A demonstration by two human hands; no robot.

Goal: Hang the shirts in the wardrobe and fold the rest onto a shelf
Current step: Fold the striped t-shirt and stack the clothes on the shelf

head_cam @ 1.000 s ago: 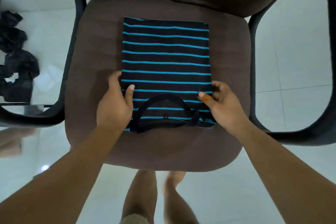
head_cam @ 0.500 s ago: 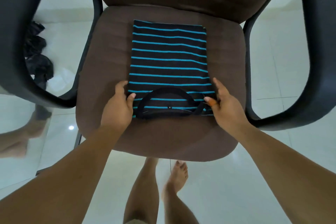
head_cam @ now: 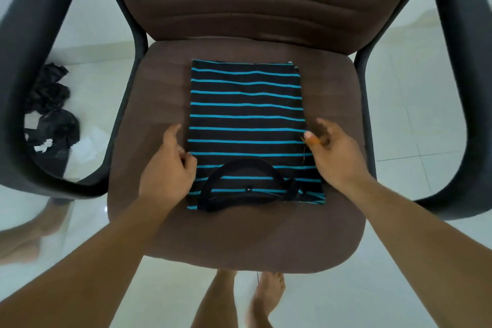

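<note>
Black cotton with thin blue stripes — a folded shirt (head_cam: 246, 125) — lies flat in the middle of the brown padded seat of an armchair (head_cam: 149, 104), its collar at the near edge. The left hand (head_cam: 167, 168) sits at the shirt's near-left edge, fingers loosely curled, thumb touching the fabric. The right hand (head_cam: 334, 152) hovers at the right edge, fingers relaxed — whether it touches the cloth I cannot tell. Dark crumpled clothes (head_cam: 50, 104) lie on the white tiled floor, far left.
</note>
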